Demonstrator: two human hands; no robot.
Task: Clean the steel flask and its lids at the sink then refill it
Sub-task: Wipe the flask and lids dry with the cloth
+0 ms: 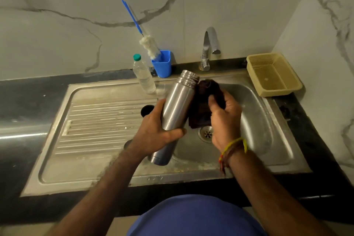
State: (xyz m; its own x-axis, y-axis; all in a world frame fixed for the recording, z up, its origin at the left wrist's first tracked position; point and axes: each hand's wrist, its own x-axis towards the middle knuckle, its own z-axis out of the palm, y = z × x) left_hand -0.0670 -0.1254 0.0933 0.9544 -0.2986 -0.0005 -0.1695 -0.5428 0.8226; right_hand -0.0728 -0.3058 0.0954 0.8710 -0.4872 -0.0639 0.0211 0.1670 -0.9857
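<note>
While the left hand (153,130) wraps its grip around the lower body of the flask (176,109), the open, threaded mouth tilts up and away over the left edge of the sink (268,120) basin. Right hand (224,119) is beside it, its grip pinching a dark cloth (203,101) that presses against the flask's right side, just above the drain (207,133). A dark round lid (146,110) sits on the ribbed drainboard, partly hidden behind the left hand. Back on the desk (28,92), a clear plastic bottle (143,74) stands beside a blue cup (162,64) holding a bottle brush (149,46). Tap (209,48) behind the basin, yellow basket (274,73) off to the right.
</note>
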